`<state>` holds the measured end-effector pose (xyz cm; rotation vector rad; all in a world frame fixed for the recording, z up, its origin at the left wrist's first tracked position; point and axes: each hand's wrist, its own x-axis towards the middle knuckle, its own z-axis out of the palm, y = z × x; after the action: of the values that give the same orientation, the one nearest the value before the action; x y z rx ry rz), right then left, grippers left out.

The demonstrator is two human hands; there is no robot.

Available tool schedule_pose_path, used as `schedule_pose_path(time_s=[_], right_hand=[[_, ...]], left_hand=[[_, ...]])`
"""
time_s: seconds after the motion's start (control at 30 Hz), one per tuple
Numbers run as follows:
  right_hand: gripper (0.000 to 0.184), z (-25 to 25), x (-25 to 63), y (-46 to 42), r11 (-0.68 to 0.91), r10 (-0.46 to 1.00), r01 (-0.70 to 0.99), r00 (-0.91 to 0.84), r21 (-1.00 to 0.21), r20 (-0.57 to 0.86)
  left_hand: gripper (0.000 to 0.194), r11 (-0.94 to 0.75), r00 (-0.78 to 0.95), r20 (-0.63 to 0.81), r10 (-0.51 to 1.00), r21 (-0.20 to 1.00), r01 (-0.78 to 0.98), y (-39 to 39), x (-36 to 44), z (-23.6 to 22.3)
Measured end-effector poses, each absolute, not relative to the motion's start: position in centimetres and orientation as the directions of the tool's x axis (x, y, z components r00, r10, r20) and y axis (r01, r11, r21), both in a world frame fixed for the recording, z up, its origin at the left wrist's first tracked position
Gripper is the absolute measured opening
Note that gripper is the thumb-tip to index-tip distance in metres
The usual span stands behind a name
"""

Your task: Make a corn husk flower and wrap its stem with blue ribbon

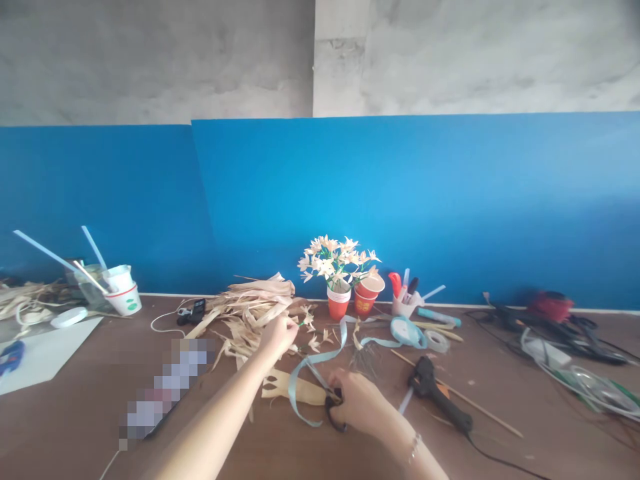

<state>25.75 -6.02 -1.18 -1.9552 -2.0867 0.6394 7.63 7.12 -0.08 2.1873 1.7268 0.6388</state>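
Above a table [280,457], the left hand [280,333] seems to pinch a green stem [301,324] beside dry husks [260,295]; the right hand [353,398] curls around scissors [329,405], while a red cup [339,308] apparently keeps flowers [327,267] upright.

Counted off the flower cup [338,308] (one): just right, one bunch of red cups [365,304], nested number can't be told. Further right, one pen cup [401,308], one ribbon roll [404,331], one clear tape roll [438,343], one glue gun [440,395] are seen. Nearer side: one left hand [277,335], one right hand [353,400], one scissors [334,400]. Far left: one white lid [69,317].
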Motion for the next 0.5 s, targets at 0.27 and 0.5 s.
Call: schedule_pose_path(time_s=[0.27,0.5], right_hand=[[0.035,-1.1,25.6,-6.2,0.057,0.985,0.905,-0.12,-0.422,-0.124],[0.04,-0.2,25.5,-6.7,0.073,0.979,0.901,-0.146,-0.427,-0.14]], left_hand=[[0.021,-0.387,0.308,0.273,0.911,0.316,0.866,5.8,8.8,-2.0],[0.024,-0.399,0.337,0.273,0.901,0.216,0.891,5.5,8.1,-2.6]])
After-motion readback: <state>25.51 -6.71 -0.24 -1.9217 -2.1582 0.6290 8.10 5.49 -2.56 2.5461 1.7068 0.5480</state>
